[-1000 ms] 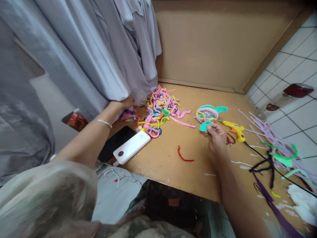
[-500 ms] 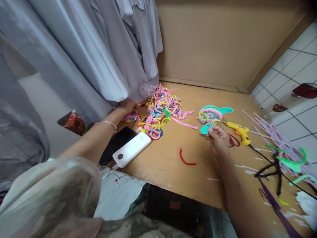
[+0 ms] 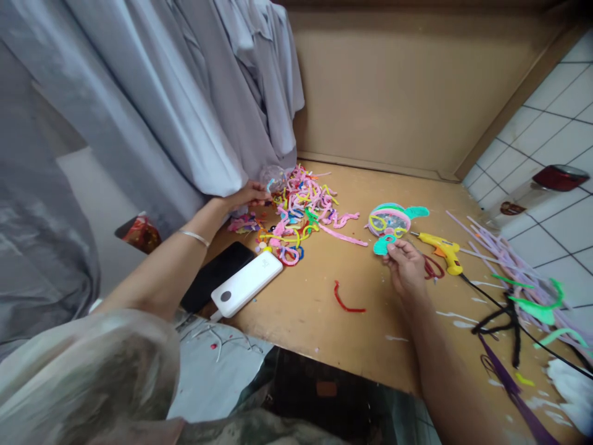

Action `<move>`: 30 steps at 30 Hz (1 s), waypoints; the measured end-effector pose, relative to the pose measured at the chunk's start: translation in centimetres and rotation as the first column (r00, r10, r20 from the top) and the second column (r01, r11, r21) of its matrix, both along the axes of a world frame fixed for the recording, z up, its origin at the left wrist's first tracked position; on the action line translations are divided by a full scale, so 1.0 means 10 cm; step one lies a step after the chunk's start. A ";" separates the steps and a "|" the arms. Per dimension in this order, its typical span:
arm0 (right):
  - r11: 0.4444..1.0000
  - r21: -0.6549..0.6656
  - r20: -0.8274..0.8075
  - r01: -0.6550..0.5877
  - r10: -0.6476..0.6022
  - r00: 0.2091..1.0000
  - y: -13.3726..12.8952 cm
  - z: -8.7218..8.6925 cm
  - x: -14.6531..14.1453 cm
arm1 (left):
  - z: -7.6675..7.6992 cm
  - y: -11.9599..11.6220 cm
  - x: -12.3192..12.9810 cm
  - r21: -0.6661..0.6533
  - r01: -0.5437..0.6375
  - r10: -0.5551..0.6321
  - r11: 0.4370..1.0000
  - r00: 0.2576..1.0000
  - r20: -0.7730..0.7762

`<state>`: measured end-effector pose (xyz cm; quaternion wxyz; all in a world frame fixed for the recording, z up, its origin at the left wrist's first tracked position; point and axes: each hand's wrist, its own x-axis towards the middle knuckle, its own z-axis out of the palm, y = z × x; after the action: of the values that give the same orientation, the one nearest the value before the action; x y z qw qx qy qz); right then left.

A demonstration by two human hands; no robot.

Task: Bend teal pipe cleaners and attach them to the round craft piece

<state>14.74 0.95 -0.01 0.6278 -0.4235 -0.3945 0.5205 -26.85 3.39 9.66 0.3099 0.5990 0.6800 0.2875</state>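
My right hand [image 3: 406, 262] pinches a turquoise pipe-cleaner piece [image 3: 382, 245] with a small loop at its top. Just behind it sits a round craft piece [image 3: 390, 217], rimmed in pink and green, with yellow loops on its front and a turquoise flap at its right. On the far left, my left hand [image 3: 254, 193] reaches to the edge of a heap of coloured pipe-cleaner scraps [image 3: 309, 196]. Its fingers are closed, and a short light-blue pipe-cleaner piece [image 3: 270, 184] shows at the fingertips. A clear plastic ball or cup [image 3: 278, 177] is beside that hand, partly hidden.
A yellow glue gun [image 3: 440, 250] lies right of my right hand, its cord trailing right. Lilac pipe cleaners [image 3: 500, 253] and a black one [image 3: 512, 321] lie further right. A white power bank [image 3: 248, 284], dark phone [image 3: 217, 275] and red pipe cleaner [image 3: 345, 301] lie nearer.
My left hand has moved up and out from beside the curtain, and a light-blue piece now shows at its fingertips. My right hand still holds the turquoise piece in nearly the same place.
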 end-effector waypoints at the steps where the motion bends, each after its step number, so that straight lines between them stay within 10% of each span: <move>1: 1.000 -0.003 -0.008 0.002 -0.002 1.000 0.00 0.00 0.00 | 0.00 0.01 0.02 -0.004 0.030 -0.029 1.000 0.994 0.103; 8: 0.998 0.026 -0.050 -0.052 0.053 0.997 0.02 -0.01 0.04 | -0.06 0.09 0.19 -0.062 0.172 -0.127 0.983 0.888 0.442; 14: 0.997 0.009 -0.106 -0.070 0.071 0.992 0.01 0.02 0.04 | -0.01 0.16 0.52 0.091 0.057 -0.066 0.994 0.993 0.102; 19: 0.997 0.017 -0.120 -0.077 0.079 0.990 0.00 0.04 0.02 | 0.05 0.22 1.34 0.360 0.299 -0.303 0.884 0.952 -0.046; 25: 0.999 0.021 -0.147 -0.030 0.033 0.989 0.00 0.03 0.01 | -0.47 0.05 2.43 0.384 0.212 -0.370 0.899 0.837 0.404; 30: 1.000 0.020 -0.170 0.000 0.003 0.985 -0.01 0.03 -0.05 | -0.98 -0.16 2.78 0.335 -0.006 -0.253 0.942 0.642 0.724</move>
<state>14.23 0.80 0.30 0.6630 -0.3710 -0.3450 0.5512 0.93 1.77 -0.17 0.4876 0.5097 0.3915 0.5909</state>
